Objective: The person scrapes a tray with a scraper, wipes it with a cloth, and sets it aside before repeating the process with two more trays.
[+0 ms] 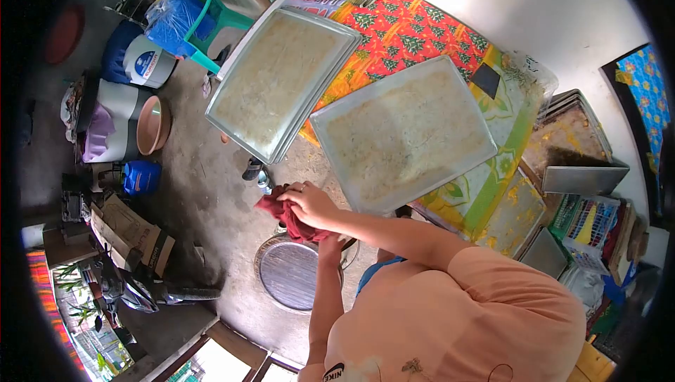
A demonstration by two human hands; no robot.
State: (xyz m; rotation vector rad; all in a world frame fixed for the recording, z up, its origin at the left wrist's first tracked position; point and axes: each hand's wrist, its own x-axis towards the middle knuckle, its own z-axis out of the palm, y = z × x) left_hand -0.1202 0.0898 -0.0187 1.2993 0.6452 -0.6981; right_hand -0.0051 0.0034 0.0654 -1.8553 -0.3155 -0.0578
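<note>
A dark red cloth is bunched between my two hands, above the floor. My right hand, with a ring on one finger, is closed on its upper part. At the lower end of the cloth, my left hand grips it, with most of its fingers hidden by the folds. Beyond my hands, a stack of metal trays with pale brownish surfaces lies at the left of the table. Another such tray lies at an angle on the patterned table cover.
Below my hands stands a round stool. A green chair, a pink basin, a blue container and a cardboard box are at the left. More trays and plastic baskets are stacked at the right.
</note>
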